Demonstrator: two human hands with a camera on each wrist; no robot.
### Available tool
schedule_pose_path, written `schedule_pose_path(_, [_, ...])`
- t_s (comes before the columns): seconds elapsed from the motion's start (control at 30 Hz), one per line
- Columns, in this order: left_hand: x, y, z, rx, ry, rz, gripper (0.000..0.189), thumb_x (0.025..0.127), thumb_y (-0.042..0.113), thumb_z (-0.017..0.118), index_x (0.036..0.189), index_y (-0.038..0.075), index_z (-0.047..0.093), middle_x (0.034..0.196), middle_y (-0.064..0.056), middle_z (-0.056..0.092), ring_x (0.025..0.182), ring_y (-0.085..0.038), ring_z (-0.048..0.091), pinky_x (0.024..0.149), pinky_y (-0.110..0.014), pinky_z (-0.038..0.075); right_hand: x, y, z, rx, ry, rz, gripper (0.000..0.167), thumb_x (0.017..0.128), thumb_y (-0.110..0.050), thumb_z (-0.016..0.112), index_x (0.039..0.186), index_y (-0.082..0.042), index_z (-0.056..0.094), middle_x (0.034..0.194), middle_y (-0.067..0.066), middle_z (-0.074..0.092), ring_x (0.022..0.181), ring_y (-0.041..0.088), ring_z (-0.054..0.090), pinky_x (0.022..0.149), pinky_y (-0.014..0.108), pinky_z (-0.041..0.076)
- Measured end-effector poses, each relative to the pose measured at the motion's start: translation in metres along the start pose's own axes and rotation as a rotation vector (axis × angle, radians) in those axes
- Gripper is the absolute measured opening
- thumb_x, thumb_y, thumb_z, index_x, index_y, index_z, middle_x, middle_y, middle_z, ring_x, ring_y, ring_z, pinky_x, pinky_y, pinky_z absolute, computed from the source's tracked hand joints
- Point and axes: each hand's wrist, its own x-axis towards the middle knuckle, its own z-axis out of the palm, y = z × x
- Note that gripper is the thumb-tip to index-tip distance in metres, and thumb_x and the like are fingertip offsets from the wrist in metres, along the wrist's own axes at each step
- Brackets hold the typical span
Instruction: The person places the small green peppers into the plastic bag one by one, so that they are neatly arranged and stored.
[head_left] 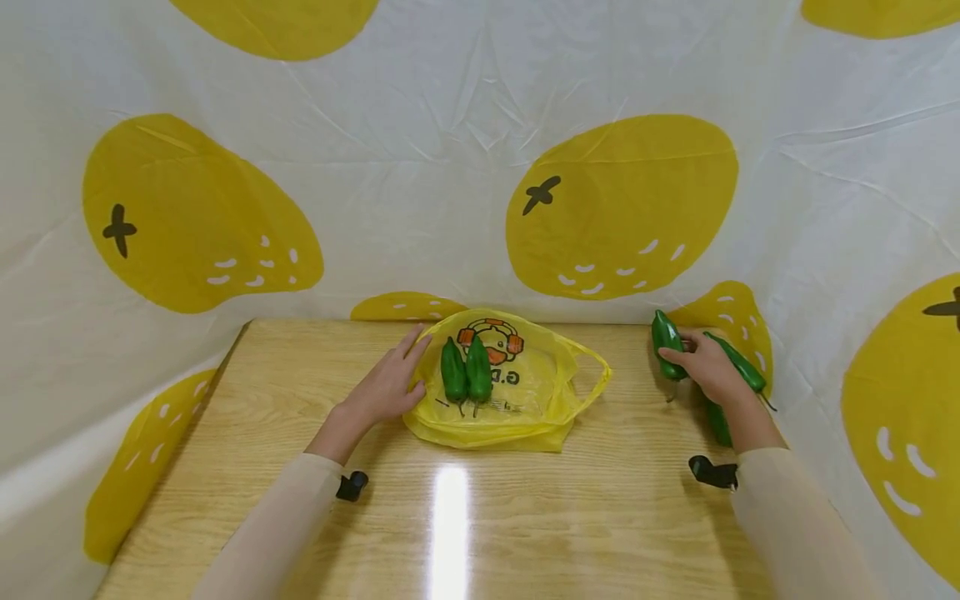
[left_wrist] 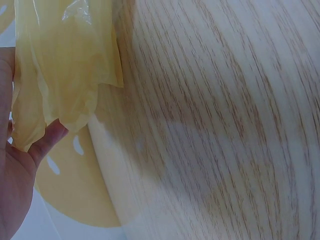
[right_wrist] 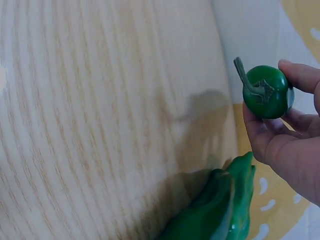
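In the head view, my right hand (head_left: 708, 367) pinches a green chili pepper (head_left: 666, 343) between thumb and fingers, its stem end toward the right wrist camera. The same pepper (right_wrist: 265, 95) is held above the table edge there. A yellow plastic bag (head_left: 536, 408) with a duck print lies spread open at the middle. Two green peppers (head_left: 478, 371) lie side by side in its left part, stems toward me. My left hand (head_left: 382, 383) is at the bag's left rim with fingers fairly straight and thumb apart, touching the thin film (left_wrist: 65, 65).
More green peppers (head_left: 738, 364) lie on the table's right side, partly hidden under my right forearm. The wooden table (head_left: 525, 517) meets a white cloth (head_left: 405, 217) with large yellow fruit prints at the back and sides. The bag's handle loop (head_left: 603, 375) points right.
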Motion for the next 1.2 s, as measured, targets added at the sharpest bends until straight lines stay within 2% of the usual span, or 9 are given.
schedule_pose_path(0.1, [0.0,-0.001,0.0,-0.001,0.002,-0.002,0.083,0.095,0.014,0.065,0.165,0.005,0.022,0.174,-0.015,0.01,0.131,-0.043,0.054,0.11,-0.055,0.046,-0.005,-0.006,-0.003,0.003,-0.009,-0.019,0.078,0.107,-0.04,0.051,0.158,0.011,0.023,0.146,0.034,0.043,0.118,0.035,0.056,0.091,0.038,0.051])
schedule_pose_path(0.3, [-0.001,-0.002,0.001,-0.008,0.008,-0.001,0.082,0.094,0.014,0.064,0.165,0.005,0.022,0.173,-0.015,0.01,0.134,-0.044,0.052,0.111,-0.056,0.045,-0.014,-0.019,-0.009,-0.032,-0.024,-0.04,0.084,0.107,-0.047,0.048,0.159,0.012,0.019,0.147,0.034,0.042,0.12,0.039,0.054,0.091,0.047,0.051])
schedule_pose_path(0.5, [-0.002,-0.003,0.001,-0.005,-0.001,-0.009,0.082,0.095,0.014,0.063,0.165,0.006,0.02,0.174,-0.016,0.008,0.135,-0.044,0.051,0.111,-0.056,0.044,-0.023,-0.039,-0.011,-0.055,-0.018,-0.059,0.091,0.104,-0.054,0.049,0.16,0.011,0.018,0.151,0.035,0.038,0.128,0.048,0.05,0.097,0.058,0.049])
schedule_pose_path(0.77, [-0.002,-0.002,-0.001,-0.011,-0.001,-0.017,0.082,0.094,0.012,0.063,0.165,0.005,0.021,0.173,-0.016,0.009,0.13,-0.045,0.053,0.109,-0.057,0.045,-0.031,-0.066,-0.001,-0.01,-0.059,-0.104,0.087,0.106,-0.049,0.05,0.159,0.011,0.02,0.156,0.036,0.034,0.144,0.055,0.034,0.11,0.068,0.038])
schedule_pose_path(0.9, [-0.002,-0.002,-0.001,-0.013,-0.006,-0.015,0.082,0.094,0.013,0.062,0.165,0.005,0.02,0.173,-0.017,0.009,0.132,-0.045,0.052,0.11,-0.057,0.044,-0.033,-0.077,0.003,-0.037,-0.052,-0.124,0.086,0.105,-0.05,0.051,0.16,0.01,0.021,0.155,0.035,0.036,0.144,0.054,0.034,0.109,0.068,0.038])
schedule_pose_path(1.2, [-0.002,-0.001,-0.002,-0.026,-0.003,-0.014,0.082,0.095,0.013,0.062,0.165,0.006,0.02,0.173,-0.017,0.009,0.135,-0.047,0.05,0.11,-0.058,0.044,-0.037,-0.102,0.017,-0.055,-0.081,-0.182,0.083,0.105,-0.047,0.055,0.161,0.006,0.024,0.157,0.031,0.038,0.139,0.053,0.043,0.102,0.061,0.049])
